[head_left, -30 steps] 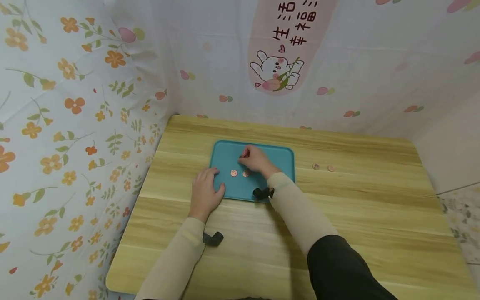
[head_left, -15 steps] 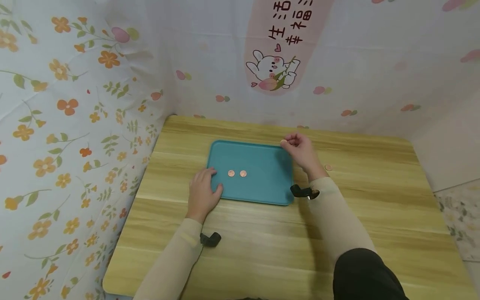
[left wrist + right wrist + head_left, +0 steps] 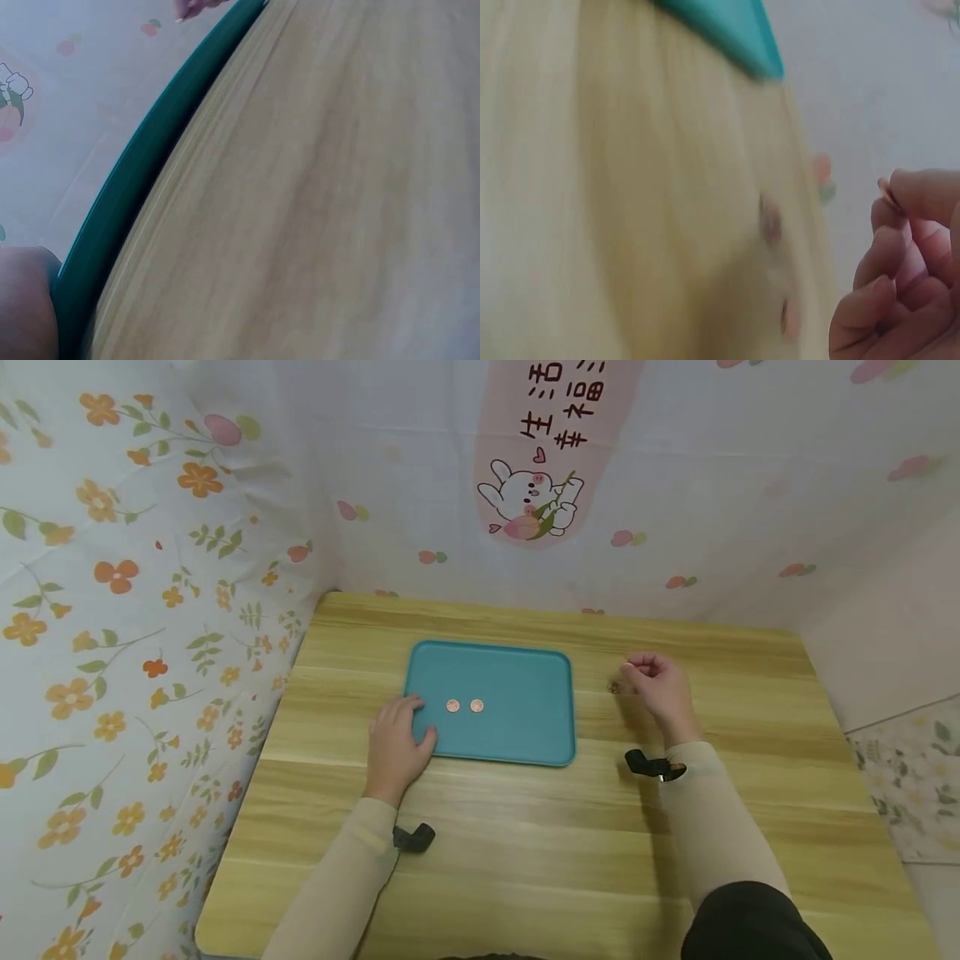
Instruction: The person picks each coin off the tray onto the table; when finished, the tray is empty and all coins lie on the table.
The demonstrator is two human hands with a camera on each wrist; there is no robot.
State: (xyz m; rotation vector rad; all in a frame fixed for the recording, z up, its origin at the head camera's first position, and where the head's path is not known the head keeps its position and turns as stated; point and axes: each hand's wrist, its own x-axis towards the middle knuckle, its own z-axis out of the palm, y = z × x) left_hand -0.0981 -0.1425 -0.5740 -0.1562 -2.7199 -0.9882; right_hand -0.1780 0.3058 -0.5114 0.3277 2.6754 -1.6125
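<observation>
Copper coins, teal tray, one coin between my fingers

So my right hand (image 3: 663, 693) has a small held coin (image 3: 887, 193) pinched between thumb and fingertip, off to the right of the tray and above the table (image 3: 510, 852). From the wrist cam I mostly get its edge: thin, coppery, kinda orange where it catches light. Other fingers are curled in.

Down on the wood near that hand are two more, both blurry. The darker coin (image 3: 770, 221), more brownish, is closer to the tray; the pinkish coin (image 3: 790, 321) is further along. Can't read any markings on either.

The teal tray (image 3: 525, 693) is a rounded rectangle with a low raised rim. Two shiny reddish-copper coins (image 3: 453, 706) lie flat in it, side by side, not touching, left of centre. Faint detail on them, too small to make out.

My left hand (image 3: 396, 752) rests at the tray's near-left corner, thumb apart from the fingers, well away from my right.
</observation>
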